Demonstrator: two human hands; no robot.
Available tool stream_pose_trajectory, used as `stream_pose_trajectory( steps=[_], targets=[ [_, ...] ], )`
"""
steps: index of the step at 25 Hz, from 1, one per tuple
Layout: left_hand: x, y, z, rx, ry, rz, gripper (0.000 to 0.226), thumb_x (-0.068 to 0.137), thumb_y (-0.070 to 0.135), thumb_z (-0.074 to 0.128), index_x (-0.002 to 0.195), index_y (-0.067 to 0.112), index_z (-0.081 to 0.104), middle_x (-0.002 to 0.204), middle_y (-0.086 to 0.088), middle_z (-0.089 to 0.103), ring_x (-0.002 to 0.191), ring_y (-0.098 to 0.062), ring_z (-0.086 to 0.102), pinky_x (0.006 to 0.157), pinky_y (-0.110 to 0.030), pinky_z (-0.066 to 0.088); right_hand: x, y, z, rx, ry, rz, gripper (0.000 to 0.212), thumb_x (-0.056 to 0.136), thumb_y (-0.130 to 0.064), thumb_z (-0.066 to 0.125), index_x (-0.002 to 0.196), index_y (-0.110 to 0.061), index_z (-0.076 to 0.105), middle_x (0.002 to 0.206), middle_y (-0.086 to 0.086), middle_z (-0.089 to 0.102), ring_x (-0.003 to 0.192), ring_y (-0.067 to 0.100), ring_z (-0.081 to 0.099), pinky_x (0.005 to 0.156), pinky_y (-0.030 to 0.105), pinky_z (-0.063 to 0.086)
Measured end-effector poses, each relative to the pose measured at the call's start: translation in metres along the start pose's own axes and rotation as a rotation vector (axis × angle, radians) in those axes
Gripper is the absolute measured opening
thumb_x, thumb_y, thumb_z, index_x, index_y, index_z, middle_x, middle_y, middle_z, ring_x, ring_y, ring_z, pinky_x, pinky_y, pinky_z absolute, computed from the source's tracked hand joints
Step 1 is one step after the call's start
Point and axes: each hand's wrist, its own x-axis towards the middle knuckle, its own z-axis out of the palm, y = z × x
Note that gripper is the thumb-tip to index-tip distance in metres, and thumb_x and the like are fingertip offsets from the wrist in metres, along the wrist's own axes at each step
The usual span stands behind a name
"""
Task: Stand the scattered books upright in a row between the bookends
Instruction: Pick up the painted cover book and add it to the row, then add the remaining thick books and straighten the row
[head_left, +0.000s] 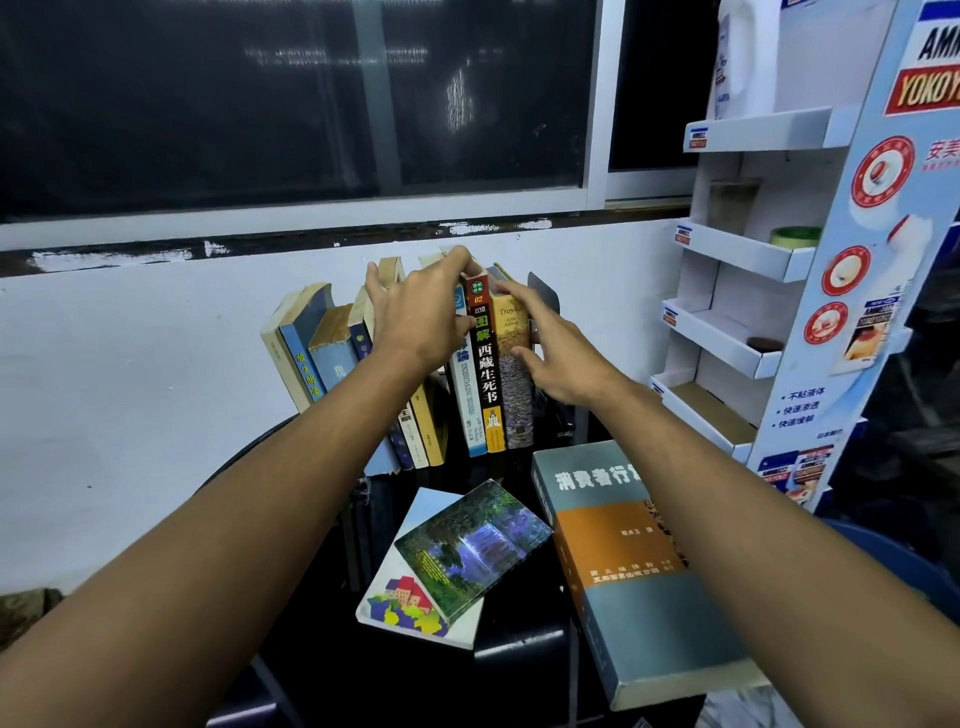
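Observation:
Several books stand in a row (332, 358) against the white wall, the left ones leaning. My left hand (421, 317) grips the tops of the books in the middle, beside a black-spined book (487, 374). With its fingers straight, my right hand (556, 353) presses the yellow book (511, 338) at the row's right end, in front of a grey metal bookend (543, 291). Three books lie flat on the black table: a thick grey-and-orange book (623, 566), a small book with a waterfall cover (472, 545), and a white book (405, 603) under it.
A white cardboard display rack (748, 249) with several shelves stands at the right, close to the bookend. A dark window (291, 104) runs above the wall. The black table's front edge (519, 644) lies below the flat books.

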Motion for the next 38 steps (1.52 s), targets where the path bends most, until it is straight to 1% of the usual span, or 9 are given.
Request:
stream_pose_trajectory(
  steps=[4, 6, 8, 11, 15, 18, 28, 34, 38],
  targets=[
    [-0.002, 0.002, -0.005, -0.028, -0.042, -0.007, 0.043, 0.089, 0.035, 0.072, 0.126, 0.033, 0.05, 0.122, 0.007, 0.068, 0.122, -0.026, 0.06, 0.118, -0.066, 0.003, -0.006, -0.007, -0.014, -0.063, -0.106, 0.013, 0.086, 0.1, -0.007, 0.058, 0.156, -0.049, 0.01, 0.151, 0.0, 0.047, 0.128, 0.013, 0.051, 0.091, 0.023, 0.051],
    [-0.006, 0.004, -0.006, -0.056, -0.048, 0.007, 0.046, 0.091, 0.036, 0.069, 0.133, 0.033, 0.05, 0.131, 0.008, 0.063, 0.128, -0.02, 0.056, 0.118, -0.066, 0.0, -0.013, -0.012, -0.023, -0.121, -0.141, 0.001, 0.089, 0.099, -0.013, 0.061, 0.157, -0.049, 0.003, 0.158, -0.001, 0.039, 0.14, 0.017, 0.042, 0.105, 0.03, 0.043],
    [-0.016, 0.009, -0.008, -0.102, -0.004, 0.045, 0.048, 0.092, 0.035, 0.067, 0.137, 0.032, 0.05, 0.141, 0.008, 0.053, 0.135, -0.016, 0.046, 0.118, -0.06, 0.004, -0.025, -0.018, -0.033, -0.18, -0.152, 0.005, 0.088, 0.099, -0.021, 0.063, 0.157, -0.047, 0.001, 0.161, 0.001, 0.034, 0.144, 0.02, 0.035, 0.11, 0.034, 0.035],
    [-0.04, 0.022, -0.01, -0.237, -0.001, 0.102, 0.045, 0.094, 0.034, 0.065, 0.136, 0.033, 0.05, 0.145, 0.008, 0.046, 0.137, -0.013, 0.039, 0.118, -0.053, 0.016, -0.049, -0.02, -0.051, -0.267, -0.125, 0.022, 0.076, 0.099, -0.034, 0.061, 0.158, -0.042, 0.014, 0.152, 0.003, 0.041, 0.136, 0.021, 0.043, 0.108, 0.037, 0.039],
    [-0.079, 0.032, 0.004, -0.303, -0.237, 0.137, 0.048, 0.096, 0.046, 0.059, 0.14, 0.036, 0.045, 0.149, 0.005, 0.045, 0.14, -0.015, 0.039, 0.116, -0.059, 0.031, -0.098, -0.015, -0.074, -0.382, -0.158, 0.067, 0.06, 0.098, -0.048, 0.057, 0.152, -0.033, 0.034, 0.148, 0.0, 0.046, 0.135, 0.017, 0.044, 0.104, 0.027, 0.035],
    [-0.105, 0.037, 0.017, -0.298, -0.4, 0.135, 0.05, 0.094, 0.058, 0.054, 0.14, 0.04, 0.043, 0.151, 0.005, 0.045, 0.141, -0.017, 0.036, 0.114, -0.057, 0.034, -0.137, -0.006, -0.084, -0.451, -0.19, 0.155, 0.058, 0.097, -0.053, 0.056, 0.149, -0.032, 0.041, 0.148, -0.003, 0.047, 0.137, 0.017, 0.042, 0.101, 0.026, 0.03],
    [-0.147, 0.055, 0.042, -0.135, -0.671, 0.034, 0.062, 0.093, 0.072, 0.038, 0.149, 0.046, 0.032, 0.144, -0.002, 0.05, 0.143, -0.02, 0.023, 0.106, -0.049, 0.023, -0.192, 0.032, -0.085, -0.445, -0.273, 0.381, 0.075, 0.086, -0.075, 0.051, 0.149, -0.038, 0.035, 0.152, 0.0, 0.039, 0.143, 0.022, 0.032, 0.115, 0.048, 0.033],
    [-0.151, 0.059, 0.054, -0.163, -0.76, -0.036, 0.064, 0.093, 0.075, 0.035, 0.15, 0.048, 0.029, 0.143, 0.002, 0.05, 0.146, -0.015, 0.018, 0.103, -0.046, 0.014, -0.192, 0.042, -0.083, -0.444, -0.325, 0.48, 0.102, 0.063, -0.096, 0.039, 0.148, -0.041, 0.033, 0.152, 0.002, 0.04, 0.141, 0.025, 0.034, 0.113, 0.049, 0.035],
    [-0.15, 0.064, 0.057, -0.215, -0.781, -0.066, 0.067, 0.092, 0.073, 0.042, 0.152, 0.044, 0.031, 0.14, -0.002, 0.05, 0.145, -0.017, 0.02, 0.101, -0.044, 0.016, -0.194, 0.041, -0.08, -0.339, -0.336, 0.512, 0.084, 0.08, -0.077, 0.054, 0.15, -0.034, 0.034, 0.147, 0.001, 0.048, 0.127, 0.019, 0.049, 0.096, 0.032, 0.042]
  ],
)
